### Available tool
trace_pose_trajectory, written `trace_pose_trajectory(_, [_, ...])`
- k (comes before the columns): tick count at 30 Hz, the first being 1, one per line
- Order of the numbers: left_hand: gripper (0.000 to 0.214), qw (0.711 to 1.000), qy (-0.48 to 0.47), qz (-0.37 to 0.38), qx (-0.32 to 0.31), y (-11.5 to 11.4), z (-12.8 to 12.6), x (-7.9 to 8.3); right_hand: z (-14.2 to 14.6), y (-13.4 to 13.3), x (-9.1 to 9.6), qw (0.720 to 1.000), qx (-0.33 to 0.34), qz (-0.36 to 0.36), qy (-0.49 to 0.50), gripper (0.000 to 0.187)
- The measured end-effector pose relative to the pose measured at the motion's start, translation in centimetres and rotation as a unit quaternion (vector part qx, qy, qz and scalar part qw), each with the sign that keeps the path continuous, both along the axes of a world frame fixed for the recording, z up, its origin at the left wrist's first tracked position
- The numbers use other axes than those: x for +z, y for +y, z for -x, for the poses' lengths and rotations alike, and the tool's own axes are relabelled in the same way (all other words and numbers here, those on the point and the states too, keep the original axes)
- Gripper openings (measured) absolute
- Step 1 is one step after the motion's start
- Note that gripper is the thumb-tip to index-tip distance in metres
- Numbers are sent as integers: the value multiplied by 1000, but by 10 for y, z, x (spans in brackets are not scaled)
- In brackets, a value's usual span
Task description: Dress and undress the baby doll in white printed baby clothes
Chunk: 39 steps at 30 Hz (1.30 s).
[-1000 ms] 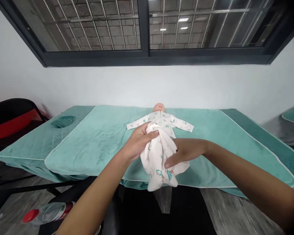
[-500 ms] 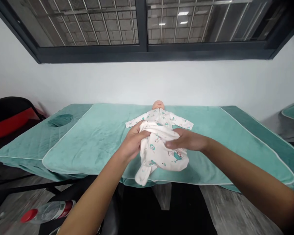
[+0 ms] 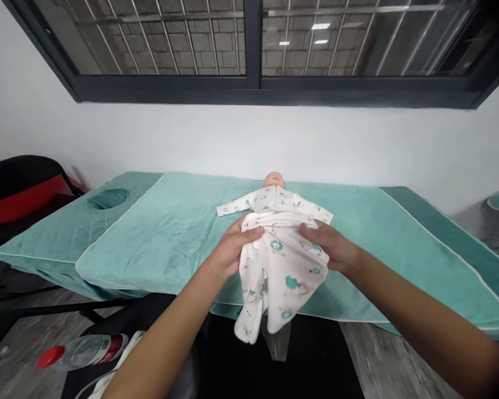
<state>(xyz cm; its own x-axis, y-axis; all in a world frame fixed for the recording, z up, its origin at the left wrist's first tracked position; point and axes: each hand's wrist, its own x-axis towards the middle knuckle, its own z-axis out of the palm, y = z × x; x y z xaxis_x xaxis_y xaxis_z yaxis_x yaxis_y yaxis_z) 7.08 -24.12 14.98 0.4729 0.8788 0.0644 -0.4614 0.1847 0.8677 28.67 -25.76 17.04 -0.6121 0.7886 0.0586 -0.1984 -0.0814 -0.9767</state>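
Observation:
Between my hands hang white baby pants (image 3: 291, 271) printed with small green and pink figures, both legs dangling past the near edge of the bed. My left hand (image 3: 235, 244) grips the waistband's left side, thumb on top. On the right side my right hand (image 3: 326, 241) pinches the same waistband, its fingers hidden behind the cloth. Beyond them a baby doll (image 3: 273, 179) lies on its back, head toward the wall, in a matching printed top (image 3: 276, 199) with the sleeves spread out. The pants hide the doll's lower body.
A green-covered massage bed (image 3: 158, 238) with a face hole (image 3: 108, 198) at its left end stands against the wall under a barred window (image 3: 253, 83). A bottle with a red cap (image 3: 83, 352) lies at lower left. A black and red chair (image 3: 25, 191) is at the left.
My right hand has shifted outward along the waistband, spreading it wider. The pants, bunched and folded before, now hang down with both legs lower. The view has shifted slightly.

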Motion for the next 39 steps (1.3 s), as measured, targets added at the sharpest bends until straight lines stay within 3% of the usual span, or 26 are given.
trace_pose_trajectory(4, [40,999,-14,-7,51,-2,-6,-6,2,7,-1,983,136,-2,-124,39])
trace_pose_trajectory(7, [40,998,40,-8,54,-2,-3,-10,-1,12,-9,994,82,12,-66,41])
trace_pose_trajectory(11, [40,981,191,-1,-22,0,8,-22,-4,1,-57,993,-54,106,-7,47])
trace_pose_trajectory(15, [41,945,304,4,-121,-7,13,-48,0,-30,-116,976,-83,199,-6,51])
trace_pose_trajectory(17, [43,935,329,-1,-132,-14,10,-63,3,-44,-135,971,-98,219,3,51])
trace_pose_trajectory(19, [41,926,366,-22,-94,-21,5,-76,4,-53,-146,973,-137,187,-20,48])
trace_pose_trajectory(22, [30,896,435,-79,-38,-29,-6,-89,-1,-56,-160,966,-223,70,-112,36])
trace_pose_trajectory(27, [18,860,487,-152,-13,-33,-23,-95,-10,-46,-189,894,-335,-95,-283,20])
trace_pose_trajectory(30, [9,836,517,-183,-14,-34,-29,-94,-7,-38,-193,885,-321,-101,-321,20])
trace_pose_trajectory(35, [6,799,563,-208,-27,-36,-30,-90,-2,-31,-182,895,-288,-91,-329,22])
trace_pose_trajectory(39, [10,810,554,-187,-38,-36,-30,-86,-6,-32,-179,923,-279,-59,-258,20])
